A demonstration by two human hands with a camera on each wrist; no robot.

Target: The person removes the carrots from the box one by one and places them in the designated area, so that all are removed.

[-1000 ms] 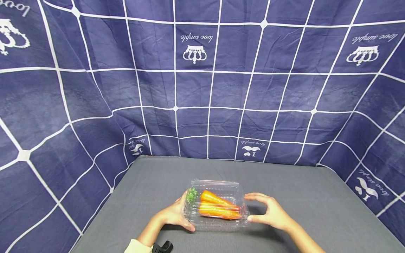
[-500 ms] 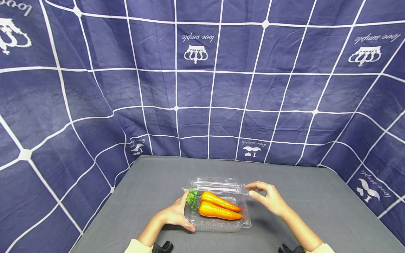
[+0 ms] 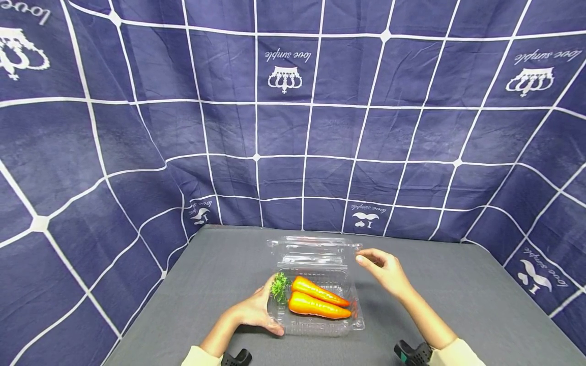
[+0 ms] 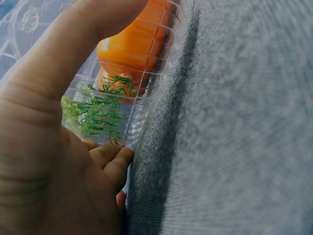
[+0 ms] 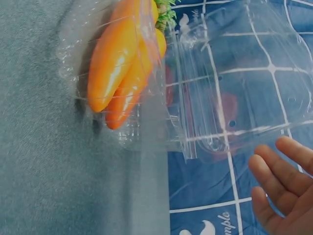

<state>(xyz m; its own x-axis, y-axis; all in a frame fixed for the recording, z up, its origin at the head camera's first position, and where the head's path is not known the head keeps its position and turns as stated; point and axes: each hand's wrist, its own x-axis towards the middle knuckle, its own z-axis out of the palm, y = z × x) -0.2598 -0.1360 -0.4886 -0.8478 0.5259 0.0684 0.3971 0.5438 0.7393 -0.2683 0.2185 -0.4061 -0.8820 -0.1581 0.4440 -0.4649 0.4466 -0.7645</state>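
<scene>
A clear plastic clamshell container [image 3: 316, 330] sits on the grey table, its hinged lid [image 3: 311, 249] raised at the back. Inside lie two orange carrots [image 3: 316, 305], side by side with narrow ends to the right. A sprig of feathery green leaves [image 4: 95, 112] is at their thick ends. My left hand [image 3: 252, 309] grips the container's left side, thumb at the front corner, fingers along the wall. At the lid's right edge is my right hand [image 3: 390, 274], fingers loosely bent, fingertips [image 5: 261, 150] right by the clear plastic.
The grey tabletop [image 3: 220, 254] extends around the container. A blue cloth [image 3: 284, 178] with white grid lines hangs behind it and along both sides. Dark wrist bands [image 3: 414, 352] show at the cuffs of both sleeves.
The lid has swung up and back from over the carrots, opening the container. My right hand has moved up and away with the lid's edge. My left hand has kept its grip.
</scene>
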